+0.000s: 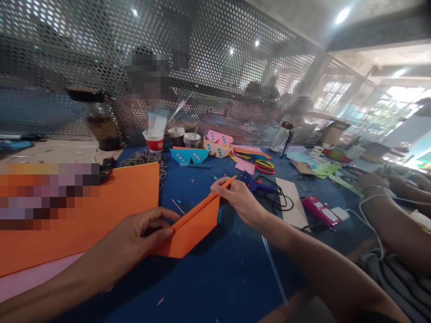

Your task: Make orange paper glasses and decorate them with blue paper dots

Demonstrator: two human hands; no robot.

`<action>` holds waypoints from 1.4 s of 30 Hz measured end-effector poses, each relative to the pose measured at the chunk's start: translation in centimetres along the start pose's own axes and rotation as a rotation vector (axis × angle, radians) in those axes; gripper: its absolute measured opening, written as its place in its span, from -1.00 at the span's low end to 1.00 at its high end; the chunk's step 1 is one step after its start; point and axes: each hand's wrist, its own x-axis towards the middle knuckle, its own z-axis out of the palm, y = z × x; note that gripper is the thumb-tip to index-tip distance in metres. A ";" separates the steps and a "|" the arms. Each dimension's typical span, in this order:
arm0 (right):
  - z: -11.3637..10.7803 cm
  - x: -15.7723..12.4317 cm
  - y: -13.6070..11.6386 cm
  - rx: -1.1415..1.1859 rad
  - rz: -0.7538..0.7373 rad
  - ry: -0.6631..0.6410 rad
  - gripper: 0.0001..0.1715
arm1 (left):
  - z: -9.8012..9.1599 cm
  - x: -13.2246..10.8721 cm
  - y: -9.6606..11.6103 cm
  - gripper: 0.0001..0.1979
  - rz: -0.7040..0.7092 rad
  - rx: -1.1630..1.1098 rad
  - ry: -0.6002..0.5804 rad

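Note:
Between my two hands is a folded piece of orange paper [197, 226], raised a little over the blue tabletop and tilted up to the right. My left hand [148, 233] pinches its near left end between thumb and fingers. At the upper right end, my right hand [232, 195] grips the folded edge with thumb and forefinger. A small teal bit [219, 216] shows behind its right edge. Large orange sheets [131, 197] lie under and beyond my left hand, with a pink sheet [40, 276] below them.
Blue and pink paper masks [189, 156] stand at the back beside paper cups [154, 141]. Yellow-red scissors [265, 166], a blue glue gun [259, 185] with a black cord and a magenta device [322, 211] lie right. A glass jar [103, 125] stands back left. Another person's arm [387, 215] rests far right.

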 end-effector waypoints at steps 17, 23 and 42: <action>-4.1 5.3 -1.0 -1.039 -0.444 0.143 -0.87 | -0.5 1.9 -2.3 -0.67 0.087 0.243 0.103; -0.3 10.6 -1.0 -1.342 -0.430 -0.089 -0.79 | 0.3 1.3 -1.0 -0.70 0.138 0.361 0.137; 0.5 6.1 -3.6 -1.245 -0.320 -0.207 -0.80 | -1.4 1.9 0.4 -0.31 0.154 0.374 0.422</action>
